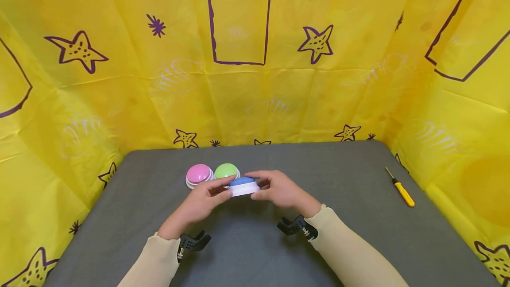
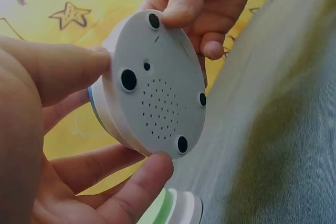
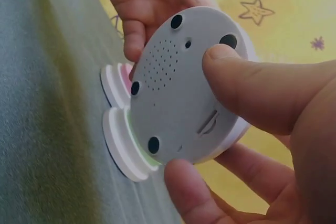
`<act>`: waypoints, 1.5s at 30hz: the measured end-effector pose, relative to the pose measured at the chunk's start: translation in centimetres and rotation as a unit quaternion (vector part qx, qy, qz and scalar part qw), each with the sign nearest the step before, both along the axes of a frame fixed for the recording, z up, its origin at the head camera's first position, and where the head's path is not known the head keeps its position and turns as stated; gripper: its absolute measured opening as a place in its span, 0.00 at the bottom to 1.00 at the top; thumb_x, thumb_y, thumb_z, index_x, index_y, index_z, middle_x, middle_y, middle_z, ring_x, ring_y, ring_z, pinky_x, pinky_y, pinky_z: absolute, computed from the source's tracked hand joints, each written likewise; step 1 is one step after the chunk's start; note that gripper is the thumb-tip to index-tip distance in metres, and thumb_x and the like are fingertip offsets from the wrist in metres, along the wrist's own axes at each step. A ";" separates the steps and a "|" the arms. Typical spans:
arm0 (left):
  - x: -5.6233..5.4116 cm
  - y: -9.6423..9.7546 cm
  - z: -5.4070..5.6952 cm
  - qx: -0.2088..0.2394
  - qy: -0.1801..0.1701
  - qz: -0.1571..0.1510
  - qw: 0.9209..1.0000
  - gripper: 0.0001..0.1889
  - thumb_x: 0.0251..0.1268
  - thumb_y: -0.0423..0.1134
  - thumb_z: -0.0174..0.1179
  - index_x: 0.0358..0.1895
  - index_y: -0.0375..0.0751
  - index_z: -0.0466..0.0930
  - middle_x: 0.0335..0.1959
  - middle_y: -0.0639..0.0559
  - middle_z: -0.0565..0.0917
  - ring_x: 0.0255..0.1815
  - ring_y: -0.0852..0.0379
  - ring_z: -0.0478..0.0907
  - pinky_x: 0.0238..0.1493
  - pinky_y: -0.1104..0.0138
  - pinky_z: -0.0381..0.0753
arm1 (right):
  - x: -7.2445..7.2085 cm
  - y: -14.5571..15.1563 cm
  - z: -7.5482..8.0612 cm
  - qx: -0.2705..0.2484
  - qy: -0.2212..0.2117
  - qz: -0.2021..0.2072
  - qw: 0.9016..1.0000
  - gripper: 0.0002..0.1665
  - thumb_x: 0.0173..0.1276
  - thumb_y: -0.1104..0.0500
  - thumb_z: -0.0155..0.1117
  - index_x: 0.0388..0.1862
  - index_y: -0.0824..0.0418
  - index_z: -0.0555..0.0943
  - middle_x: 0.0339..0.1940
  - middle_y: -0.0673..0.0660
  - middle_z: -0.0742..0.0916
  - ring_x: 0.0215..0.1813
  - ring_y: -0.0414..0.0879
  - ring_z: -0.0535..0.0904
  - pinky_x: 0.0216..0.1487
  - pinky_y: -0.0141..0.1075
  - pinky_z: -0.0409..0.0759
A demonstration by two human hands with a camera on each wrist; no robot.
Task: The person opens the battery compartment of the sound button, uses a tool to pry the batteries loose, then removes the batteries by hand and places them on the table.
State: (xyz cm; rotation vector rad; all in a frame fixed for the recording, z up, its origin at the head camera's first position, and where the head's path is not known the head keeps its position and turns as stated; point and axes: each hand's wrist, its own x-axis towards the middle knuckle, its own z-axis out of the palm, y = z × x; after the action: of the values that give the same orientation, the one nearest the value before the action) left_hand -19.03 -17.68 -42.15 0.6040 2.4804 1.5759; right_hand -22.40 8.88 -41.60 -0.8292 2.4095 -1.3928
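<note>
Both hands hold a round push button with a blue dome and white base [image 1: 244,188], raised over the table. Its white underside [image 2: 168,98] faces the wrist cameras and shows black rubber feet, a patch of speaker holes and a small screw hole. My left hand [image 1: 201,200] grips one side between thumb and fingers. On the opposite side my right hand [image 1: 279,189] grips it, its thumb [image 3: 247,85] lying on the underside. Just behind stand a green button [image 1: 226,170] and, left of it, a pink button [image 1: 199,174], both on white bases.
A screwdriver with a yellow handle [image 1: 404,194] lies at the right side of the grey table [image 1: 338,172]. Yellow cloth [image 1: 239,92] with purple drawings hangs behind and along both sides. Each wrist wears a black mount [image 1: 195,241].
</note>
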 end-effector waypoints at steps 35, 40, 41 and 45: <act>0.5 7.9 -1.0 0.124 0.087 -0.026 0.988 0.53 0.51 0.29 0.77 0.80 0.43 0.53 0.76 0.47 0.56 0.69 0.47 0.64 0.60 0.54 0.75 | 2.3 3.6 -0.3 -0.313 -0.272 -0.124 0.902 0.26 0.77 0.66 0.54 0.69 0.64 0.58 0.45 0.69 0.81 0.36 0.57 0.86 0.41 0.44 0.86; 0.3 8.8 -1.1 0.080 0.097 0.026 0.992 0.49 0.51 0.35 0.78 0.77 0.40 0.59 0.72 0.49 0.64 0.62 0.51 0.70 0.55 0.63 0.79 | 3.2 3.9 -0.5 -0.305 -0.256 -0.118 0.910 0.24 0.76 0.66 0.56 0.64 0.66 0.58 0.42 0.67 0.84 0.38 0.59 0.87 0.39 0.45 0.86; 0.3 8.8 -1.1 0.079 0.097 0.027 0.992 0.48 0.51 0.35 0.78 0.76 0.39 0.61 0.71 0.48 0.66 0.61 0.51 0.71 0.54 0.63 0.79 | 3.3 4.2 -0.5 -0.297 -0.245 -0.115 0.916 0.24 0.75 0.65 0.58 0.62 0.67 0.59 0.42 0.66 0.84 0.39 0.59 0.86 0.39 0.46 0.86; 0.3 8.6 -0.9 0.092 0.070 0.011 0.993 0.45 0.51 0.33 0.77 0.75 0.39 0.64 0.68 0.46 0.70 0.54 0.49 0.76 0.52 0.63 0.81 | 3.4 5.5 -0.6 -0.253 -0.184 -0.099 0.945 0.27 0.70 0.64 0.66 0.62 0.69 0.65 0.53 0.66 0.81 0.49 0.59 0.83 0.48 0.46 0.84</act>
State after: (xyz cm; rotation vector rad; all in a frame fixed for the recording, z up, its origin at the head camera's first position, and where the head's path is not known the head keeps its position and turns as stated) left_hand -18.76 -9.03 -43.01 0.7384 2.4623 1.8453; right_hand -18.96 14.42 -42.18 -0.3713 1.9136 -2.0801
